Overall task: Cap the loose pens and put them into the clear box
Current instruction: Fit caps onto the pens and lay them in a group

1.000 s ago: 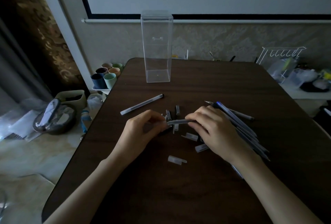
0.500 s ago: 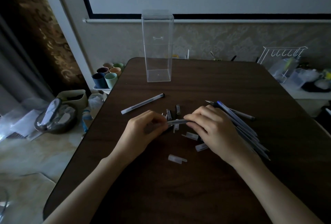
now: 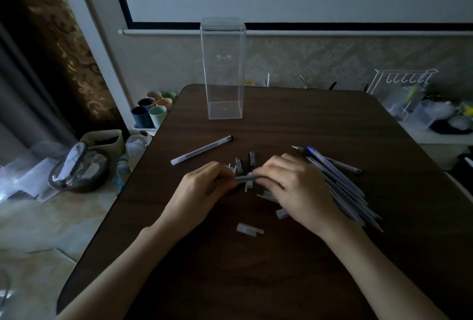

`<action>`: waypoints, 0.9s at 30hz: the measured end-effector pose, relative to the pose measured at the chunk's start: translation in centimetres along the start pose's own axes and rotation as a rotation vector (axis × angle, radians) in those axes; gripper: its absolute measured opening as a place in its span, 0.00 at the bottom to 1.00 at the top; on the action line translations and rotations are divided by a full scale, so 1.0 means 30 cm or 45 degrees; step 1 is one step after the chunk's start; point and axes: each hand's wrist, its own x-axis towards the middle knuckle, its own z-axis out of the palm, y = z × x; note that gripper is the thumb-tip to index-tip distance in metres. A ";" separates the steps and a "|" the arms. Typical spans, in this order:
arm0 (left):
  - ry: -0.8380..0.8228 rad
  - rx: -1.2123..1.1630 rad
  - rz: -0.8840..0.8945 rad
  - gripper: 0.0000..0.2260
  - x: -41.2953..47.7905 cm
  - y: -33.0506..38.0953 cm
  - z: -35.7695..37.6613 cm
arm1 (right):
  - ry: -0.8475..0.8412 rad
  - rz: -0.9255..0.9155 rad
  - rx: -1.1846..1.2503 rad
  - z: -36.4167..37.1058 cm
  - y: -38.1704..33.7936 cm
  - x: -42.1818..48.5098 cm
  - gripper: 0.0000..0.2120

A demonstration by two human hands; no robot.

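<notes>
My left hand (image 3: 202,191) and my right hand (image 3: 294,189) meet at the table's middle, both gripping one grey pen (image 3: 247,179) held level between them. Which end carries a cap is hidden by the fingers. Several loose caps lie around the hands, one clear cap (image 3: 249,229) nearest me and dark caps (image 3: 252,158) just beyond. A pile of uncapped pens (image 3: 340,181) lies to the right of my right hand. One capped pen (image 3: 202,150) lies apart at the left. The tall clear box (image 3: 223,71) stands upright and empty at the table's far side.
The dark wooden table (image 3: 256,281) ends close on the left, with coloured cups (image 3: 153,109) and clutter on the floor beyond. A white wire rack (image 3: 401,84) and containers sit on a low shelf at the right.
The hands have stayed together on the same pen, with only small finger shifts. Nothing else on the table has moved.
</notes>
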 end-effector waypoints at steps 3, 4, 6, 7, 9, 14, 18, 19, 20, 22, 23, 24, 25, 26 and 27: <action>0.262 0.072 -0.050 0.05 0.022 -0.019 -0.005 | 0.132 0.127 0.039 0.005 0.039 0.011 0.16; 0.372 0.128 -0.100 0.05 0.024 -0.037 -0.016 | 0.175 0.183 0.024 0.003 0.055 0.007 0.16; 0.516 0.233 -0.260 0.03 0.020 -0.077 -0.038 | 0.232 0.315 0.017 -0.004 0.082 -0.009 0.15; 0.536 0.280 -0.346 0.03 0.019 -0.093 -0.043 | 0.244 0.372 0.013 -0.006 0.090 -0.017 0.13; 0.486 0.424 -0.483 0.04 0.019 -0.113 -0.038 | 0.211 0.451 -0.013 -0.003 0.095 -0.029 0.12; 0.296 0.577 -0.699 0.12 0.025 -0.104 -0.030 | 0.028 0.549 -0.024 -0.018 0.103 -0.035 0.07; 0.214 0.472 -0.278 0.09 0.019 -0.053 -0.018 | -0.190 0.748 0.100 -0.098 0.134 -0.041 0.06; 0.136 0.417 -0.175 0.08 0.019 -0.032 -0.008 | -0.294 0.770 0.137 -0.117 0.140 -0.047 0.06; 0.048 0.362 -0.110 0.07 0.022 -0.010 0.002 | -0.393 0.767 0.165 -0.133 0.144 -0.052 0.07; -0.128 0.287 -0.034 0.09 0.036 0.024 0.025 | -0.556 0.721 0.202 -0.152 0.142 -0.059 0.08; -0.190 0.278 0.004 0.10 0.047 0.037 0.038 | -0.615 0.694 0.212 -0.156 0.136 -0.059 0.08; -0.232 0.285 0.045 0.11 0.060 0.049 0.054 | -0.657 0.671 0.210 -0.155 0.132 -0.059 0.09; -0.263 0.299 0.082 0.12 0.073 0.062 0.069 | -0.678 0.647 0.192 -0.153 0.127 -0.057 0.09; -0.295 0.322 0.109 0.13 0.085 0.070 0.087 | -0.677 0.619 0.152 -0.150 0.123 -0.057 0.09; -0.325 0.356 0.128 0.14 0.094 0.074 0.104 | -0.660 0.582 0.097 -0.146 0.119 -0.057 0.10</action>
